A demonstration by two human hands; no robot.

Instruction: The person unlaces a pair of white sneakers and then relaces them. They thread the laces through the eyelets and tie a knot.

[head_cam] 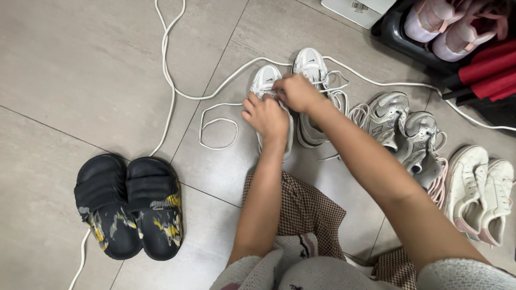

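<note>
Two white sneakers stand side by side on the grey tiled floor, toes pointing away from me. My left hand (266,115) rests on the left sneaker (264,81) and pinches its white lace (215,122), which loops out to the left. My right hand (296,92) is closed on the lace at the same sneaker's tongue, reaching across the right sneaker (310,67). The laces of the right sneaker lie loose beside it.
A pair of black slides (129,207) with yellow and grey marbling lies at the left. Silver-grey sneakers (403,131) and white-pink sneakers (481,193) sit at the right. A white cable (171,80) snakes across the floor. A dark rack (398,35) with pink shoes stands top right.
</note>
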